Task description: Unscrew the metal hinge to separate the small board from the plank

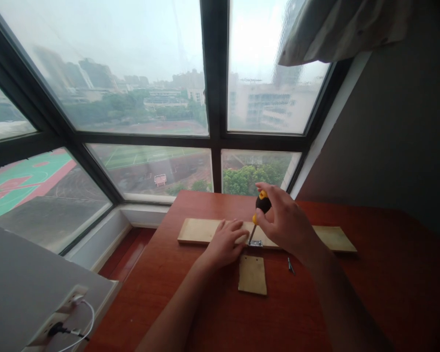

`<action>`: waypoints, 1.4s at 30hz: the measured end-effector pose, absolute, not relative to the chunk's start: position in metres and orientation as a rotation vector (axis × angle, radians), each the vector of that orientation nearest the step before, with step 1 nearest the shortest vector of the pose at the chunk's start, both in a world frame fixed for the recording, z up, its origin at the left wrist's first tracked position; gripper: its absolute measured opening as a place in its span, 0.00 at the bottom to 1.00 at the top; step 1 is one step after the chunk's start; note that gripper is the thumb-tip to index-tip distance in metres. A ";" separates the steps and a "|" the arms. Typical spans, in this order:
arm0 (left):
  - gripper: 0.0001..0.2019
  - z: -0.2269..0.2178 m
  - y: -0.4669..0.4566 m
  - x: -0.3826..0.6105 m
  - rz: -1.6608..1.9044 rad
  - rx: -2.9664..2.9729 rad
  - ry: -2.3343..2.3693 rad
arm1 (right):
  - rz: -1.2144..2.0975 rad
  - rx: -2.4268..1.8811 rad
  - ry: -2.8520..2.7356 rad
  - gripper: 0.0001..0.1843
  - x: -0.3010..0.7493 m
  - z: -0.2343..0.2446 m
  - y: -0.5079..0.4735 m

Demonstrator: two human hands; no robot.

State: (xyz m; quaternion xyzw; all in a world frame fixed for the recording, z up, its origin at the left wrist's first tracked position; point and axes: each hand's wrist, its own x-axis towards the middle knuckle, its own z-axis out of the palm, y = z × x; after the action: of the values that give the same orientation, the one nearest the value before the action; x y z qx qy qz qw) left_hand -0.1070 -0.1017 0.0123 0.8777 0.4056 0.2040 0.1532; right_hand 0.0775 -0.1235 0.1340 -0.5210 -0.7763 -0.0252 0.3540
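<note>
My right hand (284,220) grips a screwdriver (263,203) with a black and yellow handle, held nearly upright and slightly tilted. Its shaft reaches down to a small metal hinge (255,243) at the near edge of a long pale wooden board (196,231). On that board, just left of the hinge, my left hand (227,242) lies with its fingers spread, pressing on the wood. A small wooden piece (252,276) with two dark holes along its far edge rests in front of the hinge. Right of it lie small screws (290,265), too small to count.
The reddish-brown table (212,313) stands against large windows (150,166). A grey wall (396,146) rises at the right, and a curtain (344,34) hangs above. At the lower left, plugs and a white cable (92,318) stick out from wall sockets (49,330).
</note>
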 end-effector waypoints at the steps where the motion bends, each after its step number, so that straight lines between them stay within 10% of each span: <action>1: 0.16 0.012 -0.101 -0.107 0.585 2.512 1.164 | -0.090 -1.383 -1.999 0.25 0.077 0.134 -0.124; 42: 0.10 0.009 -0.095 -0.096 0.655 2.332 1.159 | -0.050 -1.467 -2.061 0.24 0.075 0.146 -0.121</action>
State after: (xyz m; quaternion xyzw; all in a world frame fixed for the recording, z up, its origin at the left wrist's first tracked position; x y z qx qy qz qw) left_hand -0.0958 -0.0951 0.0095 0.8459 0.4205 0.2376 0.2262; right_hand 0.0750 -0.1209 0.1456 -0.5530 -0.7768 -0.0189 0.3008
